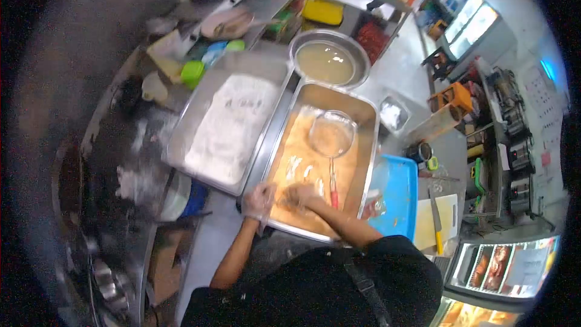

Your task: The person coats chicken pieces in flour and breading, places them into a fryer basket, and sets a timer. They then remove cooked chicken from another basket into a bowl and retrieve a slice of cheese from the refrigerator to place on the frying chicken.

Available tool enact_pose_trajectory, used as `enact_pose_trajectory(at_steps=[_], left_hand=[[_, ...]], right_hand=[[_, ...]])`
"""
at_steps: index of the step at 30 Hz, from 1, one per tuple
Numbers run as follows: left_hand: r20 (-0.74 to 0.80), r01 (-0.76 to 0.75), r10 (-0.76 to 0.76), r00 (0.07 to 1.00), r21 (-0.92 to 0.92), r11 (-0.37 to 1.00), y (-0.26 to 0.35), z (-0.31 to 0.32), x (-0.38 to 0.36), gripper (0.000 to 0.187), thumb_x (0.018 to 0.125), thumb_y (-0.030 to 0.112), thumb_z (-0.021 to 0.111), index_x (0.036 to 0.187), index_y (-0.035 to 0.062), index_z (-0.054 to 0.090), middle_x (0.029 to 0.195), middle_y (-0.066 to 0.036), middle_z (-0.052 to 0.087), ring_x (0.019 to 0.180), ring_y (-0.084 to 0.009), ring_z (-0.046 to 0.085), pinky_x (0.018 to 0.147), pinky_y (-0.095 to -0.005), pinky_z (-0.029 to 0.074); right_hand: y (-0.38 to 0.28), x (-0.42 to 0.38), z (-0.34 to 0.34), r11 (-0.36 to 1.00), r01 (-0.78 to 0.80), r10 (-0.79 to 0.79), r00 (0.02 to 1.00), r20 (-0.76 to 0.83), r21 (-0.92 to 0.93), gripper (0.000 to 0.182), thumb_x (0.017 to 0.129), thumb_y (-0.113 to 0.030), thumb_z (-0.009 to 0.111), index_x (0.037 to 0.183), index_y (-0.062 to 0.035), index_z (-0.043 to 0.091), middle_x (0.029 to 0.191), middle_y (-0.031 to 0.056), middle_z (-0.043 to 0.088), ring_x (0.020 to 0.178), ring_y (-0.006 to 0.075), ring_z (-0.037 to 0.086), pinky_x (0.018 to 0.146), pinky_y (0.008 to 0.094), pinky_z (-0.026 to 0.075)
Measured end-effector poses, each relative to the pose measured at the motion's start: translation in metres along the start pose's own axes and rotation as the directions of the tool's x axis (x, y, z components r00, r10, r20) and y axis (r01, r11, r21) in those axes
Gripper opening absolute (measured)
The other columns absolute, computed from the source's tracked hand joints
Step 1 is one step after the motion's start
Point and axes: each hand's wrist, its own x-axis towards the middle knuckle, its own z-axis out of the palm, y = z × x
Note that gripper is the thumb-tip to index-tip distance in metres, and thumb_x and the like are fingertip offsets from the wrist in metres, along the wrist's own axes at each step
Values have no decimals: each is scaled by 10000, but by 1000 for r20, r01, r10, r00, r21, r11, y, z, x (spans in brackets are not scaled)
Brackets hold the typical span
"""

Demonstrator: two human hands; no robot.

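A deep metal tray [372, 145] holds an orange-brown, wet-looking mass. On that mass lies a round wire strainer [332, 134] with a red handle, its handle end towards me. My left hand [260, 200], in a clear plastic glove, is at the tray's near left corner, fingers curled; what it holds, if anything, is hidden. Over the near part of the contents is my right hand [301, 197], blurred, touching or just above the surface. Left of this tray stands another metal tray [181, 127] with white powder [233, 127].
Behind the trays sits a metal bowl [295, 63] of cloudy yellowish liquid. To the right are a blue tray [402, 191], a white cutting board [448, 215] and a yellow-handled knife [437, 224]. Green containers [192, 72] stand at the upper left.
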Motion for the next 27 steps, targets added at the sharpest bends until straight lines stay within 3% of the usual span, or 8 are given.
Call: enact_pose_trajectory(at_steps=[5,8,9,11,15,17,24,27], left_hand=[[5,-100,103,995,-192,976,6,-1,-2,280,779,378,566,894,134,644,747,-103,625,651,-216,613,604,-327,479],[-69,-252,273,959,223,942,1,-4,4,239,789,307,586,880,93,640,690,-64,619,607,-160,594,579,-290,475],[-48,-194,197,979,62,979,-2,-2,4,217,800,278,587,872,80,640,680,-40,611,597,-133,582,562,-273,473],[4,-107,114,994,-313,944,-13,4,8,236,836,270,577,901,46,615,644,-11,583,537,-84,541,470,-216,467],[8,-112,121,993,-312,943,22,-6,-7,173,831,230,579,898,78,629,674,2,578,558,-65,535,489,-207,466],[14,-65,72,997,-293,954,27,-5,-5,176,834,229,575,905,77,626,677,1,579,555,-66,535,487,-208,464],[30,-12,23,999,-344,939,18,-3,-2,181,842,220,557,888,61,632,669,0,578,537,-69,528,467,-217,455],[88,36,2,996,-429,902,6,-2,5,175,841,208,558,877,55,635,657,-2,576,526,-73,522,460,-221,451]], right_hand=[[-21,36,12,994,75,-75,997,6,-79,267,760,-249,513,863,-15,593,852,175,612,765,305,596,685,430,466],[0,40,68,827,538,-559,761,-330,-162,190,775,-169,486,744,-31,613,742,132,607,657,312,593,590,446,469],[17,59,89,837,521,-544,764,-347,-165,190,775,-169,486,744,-31,613,742,132,607,657,312,593,590,446,469],[50,102,113,813,59,-90,996,25,580,216,821,-222,446,865,-109,624,880,107,611,784,278,598,611,452,444],[33,-11,9,971,238,-237,971,-35,36,241,844,-245,419,943,-100,584,891,137,605,770,279,599,620,438,450],[18,-51,12,914,177,-356,782,-512,-364,261,837,-237,433,998,-61,538,854,172,598,745,298,595,609,412,462],[22,-1,-17,937,181,-235,960,155,300,367,733,-210,531,1048,-22,541,841,182,625,695,306,599,594,423,462],[40,51,5,990,126,-137,966,-218,-65,335,634,-207,607,901,-5,587,745,177,605,674,300,594,601,403,478]])
